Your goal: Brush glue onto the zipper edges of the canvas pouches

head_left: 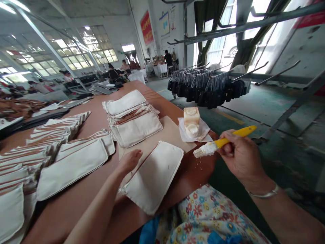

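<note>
My right hand (238, 154) is wrapped round the yellow handle of a brush (220, 142), whose bristles, coated in white, point left over the table's edge. My left hand (130, 161) is beside the upper left edge of a cream fabric panel (156, 176); its fingers are bent together, and what they hold, if anything, is hidden. The panel lies tilted at the near edge of the table, partly on a beige sheet (170, 130). Beyond it, a glue-smeared container (192, 118) sits on white paper (182, 130).
Stacked cream panels (139, 128) lie beyond my left hand, and overlapping rows (73, 162) of them spread leftward on the brown table (101, 183). A metal rack (274, 76) with hanging black pieces (208, 88) stands at the right. Several people sit in the background.
</note>
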The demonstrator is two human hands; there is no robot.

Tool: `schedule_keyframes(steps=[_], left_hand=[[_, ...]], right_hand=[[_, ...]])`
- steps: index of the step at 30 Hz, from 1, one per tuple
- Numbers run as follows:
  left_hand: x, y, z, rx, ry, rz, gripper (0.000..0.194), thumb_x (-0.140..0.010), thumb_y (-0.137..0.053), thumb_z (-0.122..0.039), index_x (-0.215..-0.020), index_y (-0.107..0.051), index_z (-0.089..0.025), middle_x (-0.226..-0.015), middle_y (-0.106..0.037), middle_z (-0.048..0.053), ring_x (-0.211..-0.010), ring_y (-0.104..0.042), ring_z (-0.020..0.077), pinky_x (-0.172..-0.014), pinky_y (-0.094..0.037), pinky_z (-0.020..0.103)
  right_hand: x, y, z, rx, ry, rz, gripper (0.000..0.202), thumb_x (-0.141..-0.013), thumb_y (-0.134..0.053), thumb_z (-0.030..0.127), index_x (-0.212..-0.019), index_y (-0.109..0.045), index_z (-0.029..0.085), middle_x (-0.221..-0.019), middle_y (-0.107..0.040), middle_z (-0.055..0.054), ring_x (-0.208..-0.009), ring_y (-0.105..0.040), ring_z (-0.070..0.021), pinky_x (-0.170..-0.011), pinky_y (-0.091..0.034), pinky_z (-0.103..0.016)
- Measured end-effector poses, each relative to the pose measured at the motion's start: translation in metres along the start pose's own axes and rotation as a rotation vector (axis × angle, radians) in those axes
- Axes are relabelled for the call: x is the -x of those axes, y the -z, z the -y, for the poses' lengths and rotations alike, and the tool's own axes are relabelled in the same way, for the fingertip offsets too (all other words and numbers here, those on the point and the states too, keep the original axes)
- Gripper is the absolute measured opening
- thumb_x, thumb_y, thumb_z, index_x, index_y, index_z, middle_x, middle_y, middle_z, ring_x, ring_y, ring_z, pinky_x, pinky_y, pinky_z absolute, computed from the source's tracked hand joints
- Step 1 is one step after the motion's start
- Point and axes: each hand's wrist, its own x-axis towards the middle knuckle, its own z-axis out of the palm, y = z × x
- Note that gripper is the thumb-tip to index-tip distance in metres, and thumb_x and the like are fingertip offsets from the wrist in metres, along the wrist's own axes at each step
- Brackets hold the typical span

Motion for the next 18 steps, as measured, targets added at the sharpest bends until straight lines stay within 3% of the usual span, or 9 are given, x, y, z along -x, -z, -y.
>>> schedule_keyframes(steps=[4,8,13,18], left_hand=[[-0.056,-0.046,-0.05,-0.018,0.108,0.083,0.041,-0.095,-0.046,-0.045,-0.086,-0.073,-0.016,-0.098,-0.076,0.017,-0.095,-0.07,0.0238,-0.077,-0.046,0.028],[-0.084,-0.068,-0.072,-0.013,0.194,0.132,0.045,-0.091,-0.053,-0.053,-0.089,-0.074,-0.013,-0.093,-0.076,0.019,-0.094,-0.071,0.0259,-0.074,-0.047,0.028],[-0.081,-0.075,-0.076,-0.009,0.187,0.179,0.038,-0.089,-0.059,-0.049,-0.089,-0.072,-0.013,-0.096,-0.076,0.013,-0.092,-0.071,0.0233,-0.078,-0.05,0.032],[-0.055,-0.083,-0.08,0.054,0.182,0.124,0.027,-0.086,-0.062,-0.039,-0.093,-0.072,-0.015,-0.11,-0.074,0.018,-0.108,-0.067,0.0298,-0.078,-0.047,0.03]], right_hand=[[0.003,-0.007,-0.02,0.019,-0.095,-0.014,0.017,-0.077,-0.077,0.026,-0.069,-0.066,0.016,-0.048,-0.043,0.005,-0.044,-0.036,-0.006,-0.046,-0.04,-0.016],[0.004,-0.001,-0.033,0.059,-0.114,-0.005,0.017,-0.077,-0.079,0.028,-0.072,-0.069,0.015,-0.049,-0.045,0.005,-0.045,-0.036,-0.0059,-0.047,-0.04,-0.016],[-0.012,0.004,-0.048,0.071,-0.056,-0.039,0.02,-0.074,-0.081,0.029,-0.072,-0.066,0.017,-0.049,-0.047,0.005,-0.047,-0.04,-0.0078,-0.048,-0.039,-0.018],[-0.036,0.005,-0.07,0.189,0.061,0.051,0.023,-0.08,-0.076,0.035,-0.073,-0.062,0.019,-0.049,-0.046,0.006,-0.047,-0.043,-0.0109,-0.05,-0.039,-0.024]])
